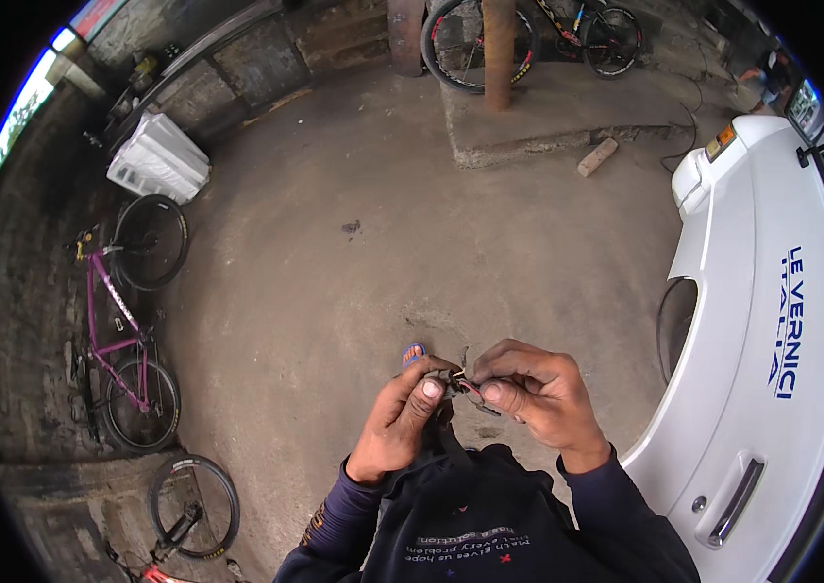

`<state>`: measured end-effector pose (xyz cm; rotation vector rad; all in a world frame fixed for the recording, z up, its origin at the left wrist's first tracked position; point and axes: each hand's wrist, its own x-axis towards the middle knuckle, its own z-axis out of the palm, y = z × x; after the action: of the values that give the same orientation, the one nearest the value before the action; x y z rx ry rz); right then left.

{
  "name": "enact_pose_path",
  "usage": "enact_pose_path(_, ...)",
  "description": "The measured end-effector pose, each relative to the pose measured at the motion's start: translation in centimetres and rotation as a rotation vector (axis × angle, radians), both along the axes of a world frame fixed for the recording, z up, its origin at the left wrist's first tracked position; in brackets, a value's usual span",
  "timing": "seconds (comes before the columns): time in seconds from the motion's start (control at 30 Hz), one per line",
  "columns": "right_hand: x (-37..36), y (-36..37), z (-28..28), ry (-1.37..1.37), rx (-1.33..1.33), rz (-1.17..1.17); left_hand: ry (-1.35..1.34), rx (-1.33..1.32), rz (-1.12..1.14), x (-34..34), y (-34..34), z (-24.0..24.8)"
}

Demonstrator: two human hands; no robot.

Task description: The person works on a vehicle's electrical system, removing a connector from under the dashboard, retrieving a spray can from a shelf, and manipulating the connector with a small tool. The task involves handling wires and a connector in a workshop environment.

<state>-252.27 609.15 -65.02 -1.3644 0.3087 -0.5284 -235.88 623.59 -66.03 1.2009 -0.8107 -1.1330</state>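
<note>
In front of my chest, my left hand [394, 418] is closed, its thumb and fingers gripping a small dark piece that looks like an electrical connector [447, 379]. Thin wires [471, 389], some reddish and some dark, come out of its right side. My right hand [550, 396] pinches these wires between thumb and fingertips, close beside the left hand. A short dark end [489, 410] sticks out below the right fingertips. The fingers partly hide the piece, so its exact shape cannot be made out.
To my right stands a white vehicle [742, 321] with a door handle [737, 500]. A purple bicycle [118, 344] leans at the left, near a white block-shaped bundle [159, 160]. Another bicycle wheel [194, 507] is lower left. Ahead are a raised concrete slab [567, 112], a rusty post [499, 58] and a short cylinder [597, 157].
</note>
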Motion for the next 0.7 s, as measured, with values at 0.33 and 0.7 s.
enact_pose_path(0.33,11.1,-20.9,2.9,0.19,-0.735,-0.393,0.132,0.138,-0.549,17.2,-26.5,3.0)
enact_pose_path(0.7,13.7,-42.4,-2.3,-0.435,0.399,-0.471,-0.945,-0.327,-0.375,15.0,-54.5,8.1)
